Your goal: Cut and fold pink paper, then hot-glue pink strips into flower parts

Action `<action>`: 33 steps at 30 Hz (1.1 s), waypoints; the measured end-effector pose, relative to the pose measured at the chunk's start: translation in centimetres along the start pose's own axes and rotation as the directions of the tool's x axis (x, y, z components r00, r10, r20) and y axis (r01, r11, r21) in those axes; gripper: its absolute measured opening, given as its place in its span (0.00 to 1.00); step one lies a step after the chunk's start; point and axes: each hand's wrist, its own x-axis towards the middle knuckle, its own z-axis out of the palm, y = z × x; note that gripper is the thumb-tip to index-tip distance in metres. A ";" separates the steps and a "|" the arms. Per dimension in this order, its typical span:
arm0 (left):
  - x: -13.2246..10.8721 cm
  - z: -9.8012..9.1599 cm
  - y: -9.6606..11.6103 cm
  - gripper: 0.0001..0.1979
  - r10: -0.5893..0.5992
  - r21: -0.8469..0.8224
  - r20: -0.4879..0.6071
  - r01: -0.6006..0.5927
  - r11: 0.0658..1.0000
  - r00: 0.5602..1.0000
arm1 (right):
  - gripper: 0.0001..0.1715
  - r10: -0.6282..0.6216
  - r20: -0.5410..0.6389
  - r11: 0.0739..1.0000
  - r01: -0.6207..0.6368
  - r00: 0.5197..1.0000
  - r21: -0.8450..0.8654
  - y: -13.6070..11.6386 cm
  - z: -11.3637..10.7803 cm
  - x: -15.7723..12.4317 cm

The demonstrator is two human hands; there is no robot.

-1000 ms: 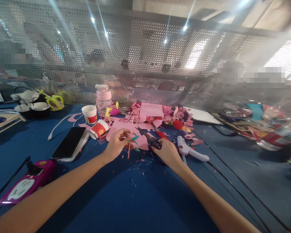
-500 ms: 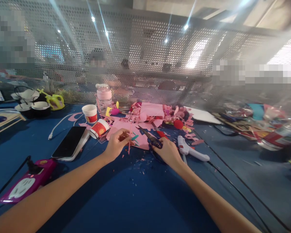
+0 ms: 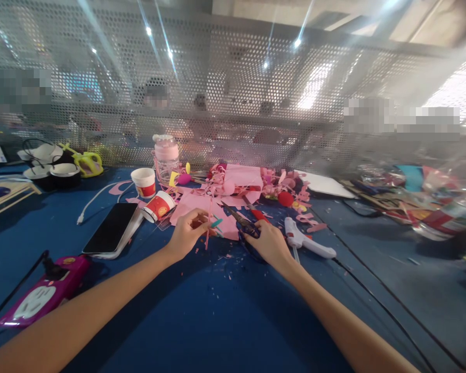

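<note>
In the head view, my left hand [image 3: 188,233] pinches a thin pink strip [image 3: 207,239] that stands roughly upright. A small teal piece [image 3: 216,224] sticks out at the same fingertips. My right hand [image 3: 271,242] is closed around the dark handles of scissors [image 3: 235,213], whose blades point forward and left. Beside them lies a red-handled tool [image 3: 257,212], its kind unclear. Pink sheets [image 3: 188,204] are spread out just beyond both hands, and a heap of pink scraps [image 3: 281,181] sits behind. A white glue gun [image 3: 310,243] rests right of my right hand.
To the left are paper cups [image 3: 143,181], a phone [image 3: 111,228] and a purple power strip [image 3: 46,290]. A pink-lidded bottle [image 3: 166,155] stands before the perforated metal partition [image 3: 233,119]. Black cords [image 3: 384,290] cross the right side. Tiny scraps dot the blue table [image 3: 202,321].
The teal piece and the pink strip have tilted slightly in my left fingers. My right hand and the scissors stay in about the same place.
</note>
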 end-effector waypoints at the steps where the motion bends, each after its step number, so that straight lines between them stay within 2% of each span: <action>1: 0.0 0.0 0.0 0.12 0.000 0.007 0.005 0.000 1.000 1.000 | 0.15 0.002 0.002 1.000 -0.002 1.000 0.002 0.0 0.0 0.0; 10: 0.1 -0.2 -0.3 0.13 -0.020 0.025 -0.001 0.020 1.000 1.000 | 0.14 -0.019 0.001 1.000 0.019 1.000 -0.011 0.0 -0.1 -0.1; 20: 0.1 -0.1 -0.4 0.14 -0.078 -0.051 0.022 0.079 0.996 0.997 | 0.17 -0.106 0.031 0.959 0.111 0.994 -0.262 -0.6 -0.2 -0.5; 27: -0.1 -0.1 -0.7 0.14 -0.086 -0.052 0.025 0.088 0.995 0.996 | 0.20 -0.149 0.013 0.936 0.146 0.989 -0.320 -0.3 -0.1 -0.4; 33: -0.3 0.2 -0.6 0.18 -0.119 -0.040 0.058 0.121 0.992 0.991 | 0.20 -0.167 0.053 0.924 0.175 0.984 -0.339 -0.6 -0.4 -0.6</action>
